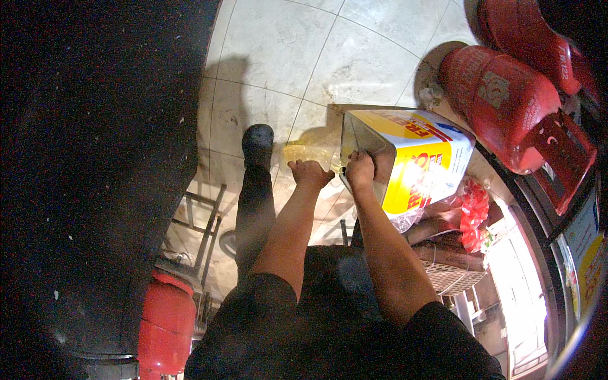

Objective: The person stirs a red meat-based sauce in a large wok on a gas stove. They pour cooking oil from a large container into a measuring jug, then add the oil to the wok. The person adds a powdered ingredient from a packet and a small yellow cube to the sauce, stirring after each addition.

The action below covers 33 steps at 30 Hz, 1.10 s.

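Observation:
A large square metal tin [427, 152], white, yellow and red, lies tilted on its side with its open end facing left. My right hand [360, 171] is closed on the near edge of that opening, fingers partly hidden by the rim. Just left of it, my left hand [310, 172] has curled fingers and a thumb pointing right toward the tin. It grips the near edge of a yellowish see-through plastic thing [309, 152], whose exact kind I cannot make out.
Red gas cylinders [500, 104] stand at the far right, beyond the tin. Another red cylinder [166, 323] is at the lower left. A dark surface [95, 158] fills the left side. Red plastic [474, 215] and a woven crate [453, 278] lie right of my forearm. Pale tiles [272, 63] cover the floor.

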### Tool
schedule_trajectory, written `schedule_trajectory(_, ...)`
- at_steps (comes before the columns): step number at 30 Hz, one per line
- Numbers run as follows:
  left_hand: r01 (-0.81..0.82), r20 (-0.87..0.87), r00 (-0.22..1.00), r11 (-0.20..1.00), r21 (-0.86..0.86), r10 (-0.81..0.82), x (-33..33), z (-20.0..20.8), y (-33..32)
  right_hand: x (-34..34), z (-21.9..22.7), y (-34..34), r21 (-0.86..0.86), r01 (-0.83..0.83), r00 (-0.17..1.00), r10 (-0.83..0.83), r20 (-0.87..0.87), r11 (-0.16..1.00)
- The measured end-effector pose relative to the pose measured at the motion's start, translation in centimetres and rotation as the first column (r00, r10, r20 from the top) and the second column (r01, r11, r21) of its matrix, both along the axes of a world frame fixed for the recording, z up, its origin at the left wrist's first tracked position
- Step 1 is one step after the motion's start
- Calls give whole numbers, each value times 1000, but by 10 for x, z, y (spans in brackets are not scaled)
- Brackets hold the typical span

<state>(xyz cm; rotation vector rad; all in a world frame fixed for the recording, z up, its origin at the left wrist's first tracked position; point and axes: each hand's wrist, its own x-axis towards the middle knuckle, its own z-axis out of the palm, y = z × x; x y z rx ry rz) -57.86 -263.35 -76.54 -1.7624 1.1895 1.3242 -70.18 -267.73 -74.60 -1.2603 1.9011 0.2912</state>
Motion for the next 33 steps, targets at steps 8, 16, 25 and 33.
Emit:
schedule_trajectory(8, -14, 5, 1000, 1000, 1, 14, -1, -1, 0, -3, -8, 6, 6, -76, 997, 77, -18, 997)
schedule_trajectory(16, 0, 12, 1000, 1000, 8, 0, -3, -1, 1, -9, -20, 16, -59, -23, 999, 25, 25, 998)
schedule_trajectory(25, -22, 19, 1000, 1000, 10, 21, -6, -1, 3, -3, -7, 6, -27, -38, 999, 38, 12, 999)
schedule_trajectory(33, -8, 4, 1000, 996, 86, 8, -6, 7, 5, -13, -13, 8, -56, -162, 987, 162, -12, 985)
